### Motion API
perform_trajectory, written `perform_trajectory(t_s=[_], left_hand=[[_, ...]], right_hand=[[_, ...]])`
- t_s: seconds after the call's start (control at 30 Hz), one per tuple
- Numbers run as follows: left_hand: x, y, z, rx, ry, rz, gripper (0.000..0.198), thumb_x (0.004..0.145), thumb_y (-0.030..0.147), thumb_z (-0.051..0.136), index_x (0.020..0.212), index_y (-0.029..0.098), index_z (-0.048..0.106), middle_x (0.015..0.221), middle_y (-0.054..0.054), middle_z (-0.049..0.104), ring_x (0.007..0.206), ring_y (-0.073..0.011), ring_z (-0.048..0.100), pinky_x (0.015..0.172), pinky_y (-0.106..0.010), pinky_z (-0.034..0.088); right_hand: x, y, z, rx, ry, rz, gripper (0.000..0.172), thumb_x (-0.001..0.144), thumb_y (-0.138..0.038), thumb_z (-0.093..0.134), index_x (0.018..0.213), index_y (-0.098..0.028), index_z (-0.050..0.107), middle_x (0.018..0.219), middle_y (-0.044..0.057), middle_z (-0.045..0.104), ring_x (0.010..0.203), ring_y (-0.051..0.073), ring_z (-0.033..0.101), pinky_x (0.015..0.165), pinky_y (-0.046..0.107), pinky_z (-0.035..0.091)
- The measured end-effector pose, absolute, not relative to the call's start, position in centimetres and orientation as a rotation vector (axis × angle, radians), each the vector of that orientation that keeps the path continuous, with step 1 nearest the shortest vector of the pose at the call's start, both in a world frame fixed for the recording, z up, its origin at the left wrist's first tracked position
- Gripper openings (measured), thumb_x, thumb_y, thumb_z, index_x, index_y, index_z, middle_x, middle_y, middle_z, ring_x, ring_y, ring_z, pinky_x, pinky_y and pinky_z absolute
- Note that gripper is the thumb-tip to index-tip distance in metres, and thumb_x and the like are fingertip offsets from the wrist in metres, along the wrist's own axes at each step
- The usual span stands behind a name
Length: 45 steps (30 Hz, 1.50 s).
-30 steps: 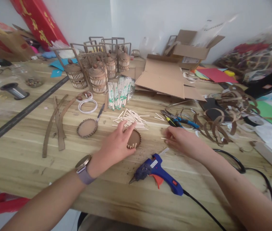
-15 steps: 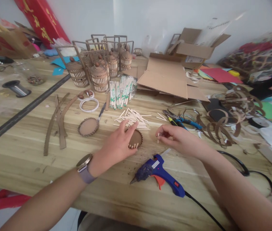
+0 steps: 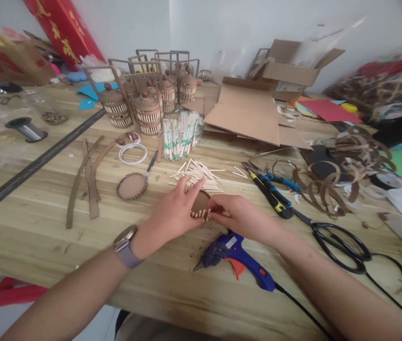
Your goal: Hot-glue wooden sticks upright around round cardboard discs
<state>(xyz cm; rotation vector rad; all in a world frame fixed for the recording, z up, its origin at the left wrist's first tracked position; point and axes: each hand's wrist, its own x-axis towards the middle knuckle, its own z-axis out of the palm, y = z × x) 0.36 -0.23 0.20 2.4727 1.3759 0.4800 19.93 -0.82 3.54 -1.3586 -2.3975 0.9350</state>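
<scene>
My left hand [image 3: 172, 213] lies flat, fingers spread, pressing down a round brown cardboard disc [image 3: 199, 202] on the wooden table [image 3: 44, 237]. A few short wooden sticks stand along the disc's near rim. My right hand [image 3: 238, 216] is pinched on a short wooden stick [image 3: 207, 215] at that rim, fingertips touching the disc. Just behind the disc lies a loose pile of cut sticks [image 3: 197, 173]. A blue glue gun [image 3: 234, 253] rests on the table below my right hand.
A second toothed disc [image 3: 131, 186], cardboard strips [image 3: 87, 177], white rings [image 3: 133, 153] and packed chopsticks [image 3: 179, 135] lie left and behind. Small woven lanterns [image 3: 147, 111] stand at the back beside flattened boxes [image 3: 246, 111]. Pliers, a cutter [image 3: 270, 194] and black scissors [image 3: 339, 241] lie right.
My right hand picked a stick off the table at the right, carried it left and brought it to the disc's near rim. My left hand stayed on the disc.
</scene>
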Motion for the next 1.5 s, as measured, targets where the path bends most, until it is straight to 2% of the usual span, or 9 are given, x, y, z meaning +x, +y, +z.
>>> perform_trajectory(t_s=[0.53,0.8,1.1,1.2,1.3,1.4,1.5], left_hand=[[0.3,-0.3,0.0,2.493,1.357,0.484,0.089,0.075,0.035,0.077,0.148,0.021,0.029,0.148,-0.021,0.032,0.124,-0.039,0.055,0.096,-0.051,0.052],[0.4,-0.3,0.1,2.489,1.351,0.485,0.088,0.073,0.032,0.079,0.147,0.023,0.032,0.148,-0.02,0.033,0.124,-0.0392,0.055,0.096,-0.052,0.052],[0.2,-0.3,-0.2,2.521,1.314,0.475,0.099,0.069,0.041,0.083,0.149,0.025,0.026,0.151,-0.022,0.028,0.128,-0.0417,0.051,0.098,-0.056,0.05],[0.1,-0.3,-0.4,2.523,1.315,0.476,0.096,0.072,0.04,0.081,0.148,0.026,0.026,0.152,-0.021,0.027,0.127,-0.0404,0.052,0.098,-0.055,0.05],[0.0,-0.2,-0.2,2.492,1.311,0.489,0.094,0.072,0.037,0.081,0.148,0.028,0.027,0.152,-0.02,0.027,0.127,-0.0397,0.053,0.097,-0.054,0.051],[-0.3,-0.1,0.4,2.45,1.27,0.449,0.095,0.07,0.031,0.082,0.148,0.03,0.027,0.156,-0.018,0.023,0.128,-0.0397,0.052,0.098,-0.054,0.05],[-0.7,0.0,1.2,2.384,1.218,0.366,0.094,0.072,0.025,0.079,0.148,0.034,0.025,0.16,-0.015,0.015,0.131,-0.0381,0.05,0.099,-0.052,0.05]], right_hand=[[19.8,-1.1,2.0,-1.214,-2.353,0.855,0.012,0.085,-0.008,0.059,0.082,-0.019,0.06,0.077,0.001,0.066,0.069,0.015,0.059,0.064,0.024,0.043],[19.9,-1.2,1.6,-1.163,-2.332,0.855,0.015,0.085,-0.006,0.057,0.08,-0.019,0.058,0.079,0.001,0.067,0.073,0.016,0.061,0.067,0.024,0.044],[19.9,-1.3,1.5,-1.177,-2.32,0.898,0.012,0.087,-0.008,0.057,0.081,-0.019,0.058,0.079,0.001,0.067,0.073,0.016,0.061,0.066,0.025,0.045],[19.9,-1.2,1.8,-1.214,-2.344,0.894,0.012,0.087,-0.009,0.056,0.082,-0.018,0.059,0.08,0.002,0.067,0.073,0.016,0.061,0.067,0.026,0.045],[20.3,-1.0,2.5,-1.267,-2.417,0.825,0.005,0.086,-0.013,0.061,0.089,-0.017,0.061,0.084,0.004,0.067,0.075,0.017,0.061,0.068,0.028,0.047],[20.5,-1.5,4.6,-1.229,-2.431,0.694,0.023,0.086,-0.021,0.064,0.109,-0.017,0.061,0.093,0.007,0.067,0.082,0.021,0.063,0.072,0.032,0.05],[20.0,-3.6,8.5,-1.053,-2.415,0.597,0.026,0.092,-0.02,0.054,0.117,-0.023,0.062,0.097,0.007,0.069,0.089,0.021,0.064,0.079,0.033,0.052]])
